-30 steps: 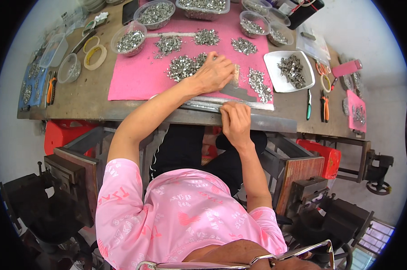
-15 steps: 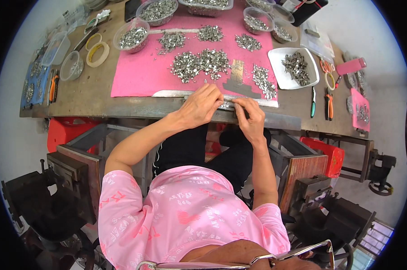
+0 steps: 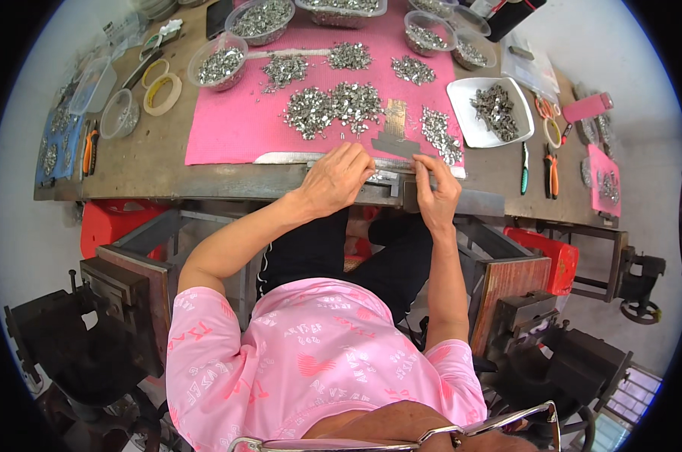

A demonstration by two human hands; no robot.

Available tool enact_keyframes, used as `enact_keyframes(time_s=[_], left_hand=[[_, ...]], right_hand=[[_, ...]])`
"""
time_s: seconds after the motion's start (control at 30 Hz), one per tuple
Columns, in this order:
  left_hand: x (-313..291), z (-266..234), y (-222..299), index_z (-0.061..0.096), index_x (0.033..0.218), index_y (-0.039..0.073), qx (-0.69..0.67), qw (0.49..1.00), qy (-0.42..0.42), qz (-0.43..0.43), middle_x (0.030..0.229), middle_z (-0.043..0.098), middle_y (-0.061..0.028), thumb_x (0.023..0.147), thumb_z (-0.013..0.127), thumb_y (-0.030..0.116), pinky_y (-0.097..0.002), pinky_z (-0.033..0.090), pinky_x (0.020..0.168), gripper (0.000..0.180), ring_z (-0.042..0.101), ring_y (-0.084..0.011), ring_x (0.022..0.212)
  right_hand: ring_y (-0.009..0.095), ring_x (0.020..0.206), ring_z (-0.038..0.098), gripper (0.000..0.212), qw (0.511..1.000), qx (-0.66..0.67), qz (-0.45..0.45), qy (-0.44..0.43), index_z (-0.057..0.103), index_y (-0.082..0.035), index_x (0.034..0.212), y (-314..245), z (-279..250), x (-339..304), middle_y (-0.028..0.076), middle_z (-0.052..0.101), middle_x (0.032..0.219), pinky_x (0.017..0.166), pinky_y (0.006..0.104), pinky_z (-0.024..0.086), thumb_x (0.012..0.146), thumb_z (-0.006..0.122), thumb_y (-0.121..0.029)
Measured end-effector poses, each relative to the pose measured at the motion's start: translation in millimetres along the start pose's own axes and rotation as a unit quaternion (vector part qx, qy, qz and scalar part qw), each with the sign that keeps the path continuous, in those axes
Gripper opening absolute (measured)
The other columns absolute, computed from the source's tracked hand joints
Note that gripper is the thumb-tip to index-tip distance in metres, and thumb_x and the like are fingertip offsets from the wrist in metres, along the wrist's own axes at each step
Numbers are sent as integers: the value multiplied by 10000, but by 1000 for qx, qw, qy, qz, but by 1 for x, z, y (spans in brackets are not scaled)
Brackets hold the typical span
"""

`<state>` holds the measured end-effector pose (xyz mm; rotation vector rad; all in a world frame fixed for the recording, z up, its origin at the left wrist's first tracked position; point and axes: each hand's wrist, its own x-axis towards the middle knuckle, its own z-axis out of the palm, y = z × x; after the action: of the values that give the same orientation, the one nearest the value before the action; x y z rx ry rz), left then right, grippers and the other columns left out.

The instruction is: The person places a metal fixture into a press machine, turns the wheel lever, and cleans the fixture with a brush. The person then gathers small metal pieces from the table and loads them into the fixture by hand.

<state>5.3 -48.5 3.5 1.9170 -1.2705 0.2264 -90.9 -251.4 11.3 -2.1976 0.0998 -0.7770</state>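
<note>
My left hand (image 3: 339, 175) rests at the table's front edge, fingers curled in a pinch beside a small metal fixture (image 3: 384, 179). What it pinches is too small to make out. To the right, my right hand (image 3: 439, 190) is raised with thumb and forefinger close together, near a dark grey flat piece (image 3: 395, 148) and a small pile of silver metal pieces (image 3: 440, 135). Anything between those fingertips cannot be made out. Beyond the hands, a larger double heap of shiny metal pieces (image 3: 333, 110) lies on the pink mat (image 3: 228, 129).
Plastic bowls of metal pieces (image 3: 219, 66) line the mat's far side. A white square dish (image 3: 461, 113) holds darker pieces at right, near orange-handled pliers (image 3: 551, 177) and a green-handled tool (image 3: 525, 172). Tape rolls (image 3: 162, 94) lie at left. Vises stand below on both sides.
My right hand has moved right and slightly away from my left hand, uncovering more of the metal fixture. My left hand stays nearly in place.
</note>
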Motion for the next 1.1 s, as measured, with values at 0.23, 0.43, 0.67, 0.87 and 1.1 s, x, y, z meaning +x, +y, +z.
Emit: enact_keyframes(time_s=[0.23,0.43,0.67,0.87,1.1], left_hand=[[-6,3,2,550,936,23,30,999,5,18,910,573,-123,885,635,46,-425,483,731,102,583,-324,828],[-4,3,1,549,941,19,27,1000,4,12,911,571,-125,893,620,34,-427,486,720,87,587,-327,827],[-2,1,0,548,927,12,-13,1000,11,-15,896,567,-128,895,629,37,-423,481,713,90,583,-331,813],[-3,0,0,550,918,15,2,1000,9,7,891,568,-124,885,639,35,-421,478,708,97,582,-324,808],[-5,1,1,552,914,15,8,1000,12,10,881,563,-122,888,634,46,-421,475,706,91,578,-320,796]], right_hand=[[229,748,642,144,998,-41,-41,11,710,-30,1024,9,-12,21,90,689,848,722,335,481,892,678,19],[245,774,691,102,992,-99,-54,48,724,-16,996,38,-27,75,124,710,875,712,345,526,909,673,-31],[181,775,719,127,996,-57,-1,68,733,-18,1022,74,-34,131,111,738,895,729,308,547,917,671,-52],[165,771,714,124,996,-61,7,59,732,-13,1022,73,-30,119,103,733,873,723,294,547,924,667,-50],[157,752,707,119,997,-37,13,70,733,-11,1016,80,-34,111,97,731,861,712,286,545,926,663,-44]])
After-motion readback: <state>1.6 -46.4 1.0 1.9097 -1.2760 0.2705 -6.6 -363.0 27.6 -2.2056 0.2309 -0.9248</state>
